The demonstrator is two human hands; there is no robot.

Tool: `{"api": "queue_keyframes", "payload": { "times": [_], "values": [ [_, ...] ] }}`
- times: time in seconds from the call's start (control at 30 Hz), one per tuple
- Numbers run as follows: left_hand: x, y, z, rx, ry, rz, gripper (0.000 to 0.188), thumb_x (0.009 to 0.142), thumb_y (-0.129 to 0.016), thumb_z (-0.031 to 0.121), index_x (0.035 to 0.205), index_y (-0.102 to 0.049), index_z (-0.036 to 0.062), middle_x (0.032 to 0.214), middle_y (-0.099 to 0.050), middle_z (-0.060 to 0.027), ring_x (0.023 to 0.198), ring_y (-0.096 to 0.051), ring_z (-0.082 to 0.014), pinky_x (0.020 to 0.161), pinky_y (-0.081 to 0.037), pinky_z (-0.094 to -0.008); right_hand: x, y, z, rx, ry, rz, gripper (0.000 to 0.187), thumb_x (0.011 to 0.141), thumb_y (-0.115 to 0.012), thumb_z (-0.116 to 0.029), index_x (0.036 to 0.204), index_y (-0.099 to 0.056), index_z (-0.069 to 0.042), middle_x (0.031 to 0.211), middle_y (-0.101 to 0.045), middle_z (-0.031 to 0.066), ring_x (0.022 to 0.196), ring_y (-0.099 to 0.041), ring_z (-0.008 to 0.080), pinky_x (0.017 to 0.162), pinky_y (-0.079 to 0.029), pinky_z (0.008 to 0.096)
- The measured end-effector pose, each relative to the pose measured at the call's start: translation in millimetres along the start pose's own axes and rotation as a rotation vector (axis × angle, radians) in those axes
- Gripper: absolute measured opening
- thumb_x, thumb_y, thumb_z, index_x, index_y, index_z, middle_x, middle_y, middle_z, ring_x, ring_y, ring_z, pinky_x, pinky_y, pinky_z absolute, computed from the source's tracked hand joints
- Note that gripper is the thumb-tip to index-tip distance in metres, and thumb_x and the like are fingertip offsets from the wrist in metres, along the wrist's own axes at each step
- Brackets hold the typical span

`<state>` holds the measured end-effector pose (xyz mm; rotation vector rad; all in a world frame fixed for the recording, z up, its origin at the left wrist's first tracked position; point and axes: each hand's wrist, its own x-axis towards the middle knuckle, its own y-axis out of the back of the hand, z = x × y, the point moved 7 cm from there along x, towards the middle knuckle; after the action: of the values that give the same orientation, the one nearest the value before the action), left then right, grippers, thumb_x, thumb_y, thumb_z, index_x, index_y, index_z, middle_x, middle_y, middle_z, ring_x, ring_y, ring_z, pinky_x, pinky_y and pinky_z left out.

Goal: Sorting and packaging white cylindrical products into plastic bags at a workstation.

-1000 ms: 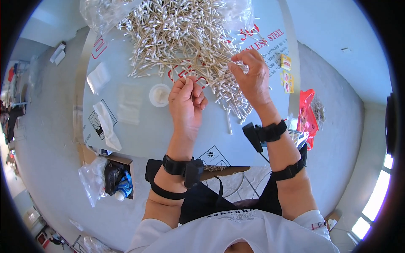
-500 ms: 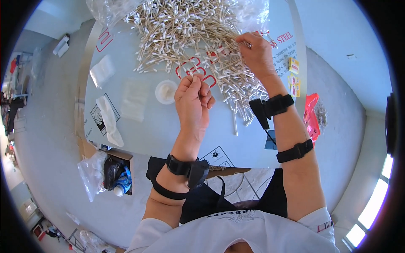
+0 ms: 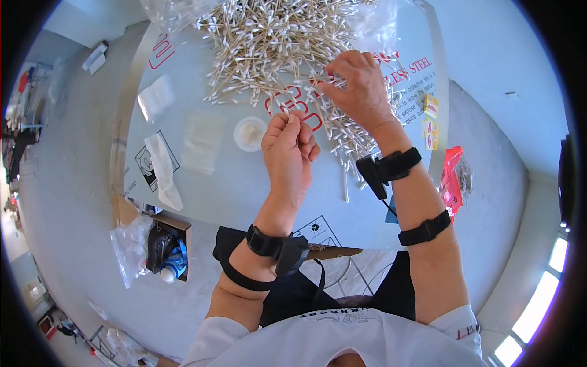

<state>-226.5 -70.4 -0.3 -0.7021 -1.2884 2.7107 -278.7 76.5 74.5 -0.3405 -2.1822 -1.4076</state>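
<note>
A big heap of cotton swabs [image 3: 269, 43] with white tips and pale sticks spreads over the far side of the table, with a looser spill running down its right. My left hand [image 3: 284, 150] is closed in a pinch in front of the heap. The white tip of a cotton swab [image 3: 285, 111] shows at its thumb and forefinger; how many it holds is hidden. My right hand [image 3: 365, 88] hovers over the right part of the heap, thumb and forefinger apart, and nothing shows between them. Both forearms wear black straps with small devices.
Left of my left hand stands a round white tub [image 3: 250, 134]. Flat clear bags [image 3: 202, 144], a white packet [image 3: 156, 98] and a white cloth strip [image 3: 164, 171] lie farther left. Yellow packets [image 3: 430, 122] are at the right edge, beside a red plastic bag [image 3: 451, 183]. An open box [image 3: 188, 244] stands low left.
My right hand has shifted left across the swabs, and its thumb and forefinger have spread. My left hand keeps its pinch. The whole view has shifted slightly.
</note>
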Motion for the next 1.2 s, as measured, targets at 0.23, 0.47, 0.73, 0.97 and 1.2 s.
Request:
{"api": "queue_keyframes", "payload": {
  "times": [0.23, 0.47, 0.73, 0.97, 1.2],
  "values": [
    [-9, -3, 23, -0.053, -0.207, 0.049, 0.012, 0.101, -0.046, 0.017, 0.097, -0.052, 0.0069, 0.065, -0.04, 0.0024, 0.053, -0.034, -0.0071, 0.045, -0.031, -0.0231, 17, -30, -3, 0.259, -0.117, -0.255, 0.019, 0.071, -0.073, -0.02, 0.067, -0.061, -0.006, 0.08, -0.062, 0.006, 0.091, -0.057, 0.0288, 0.085, -0.045, 0.0421],
    [-10, -3, 27, -0.059, -0.212, 0.077, 0.014, 0.101, -0.046, 0.018, 0.094, -0.052, 0.0081, 0.063, -0.037, 0.0053, 0.051, -0.028, -0.0036, 0.044, -0.026, -0.0209, 70, -36, -41, -0.204, 0.182, 0.043, 0.044, 0.072, -0.07, -0.012, 0.114, -0.06, -0.002, 0.124, -0.057, 0.0178, 0.116, -0.051, 0.0369, 0.095, -0.041, 0.0517],
    [-8, 2, 29, -0.045, -0.183, 0.11, 0.014, 0.101, -0.049, 0.019, 0.093, -0.054, 0.0088, 0.062, -0.036, 0.0064, 0.051, -0.028, -0.0029, 0.045, -0.025, -0.0207, 86, -67, -1, -0.137, 0.005, -0.229, 0.069, 0.069, -0.073, -0.019, 0.133, -0.049, -0.016, 0.137, -0.047, 0.0144, 0.127, -0.043, 0.0362, 0.104, -0.032, 0.0545],
    [-9, -6, 21, -0.062, -0.148, 0.087, 0.013, 0.101, -0.046, 0.016, 0.096, -0.054, 0.0067, 0.062, -0.037, 0.004, 0.052, -0.031, -0.0057, 0.044, -0.029, -0.0222, 67, -49, 13, -0.085, 0.047, -0.03, 0.07, 0.068, -0.076, -0.024, 0.133, -0.052, -0.023, 0.133, -0.052, 0.0114, 0.124, -0.048, 0.0333, 0.103, -0.033, 0.0562],
    [-7, -2, 18, -0.032, -0.13, 0.102, 0.014, 0.101, -0.048, 0.017, 0.093, -0.055, 0.0078, 0.062, -0.038, 0.0043, 0.052, -0.032, -0.0054, 0.045, -0.028, -0.0225, 87, -78, 16, -0.203, -0.051, -0.314, 0.046, 0.071, -0.074, -0.022, 0.116, -0.063, -0.019, 0.109, -0.065, 0.0112, 0.103, -0.063, 0.0304, 0.087, -0.049, 0.0438]
  ]
}}
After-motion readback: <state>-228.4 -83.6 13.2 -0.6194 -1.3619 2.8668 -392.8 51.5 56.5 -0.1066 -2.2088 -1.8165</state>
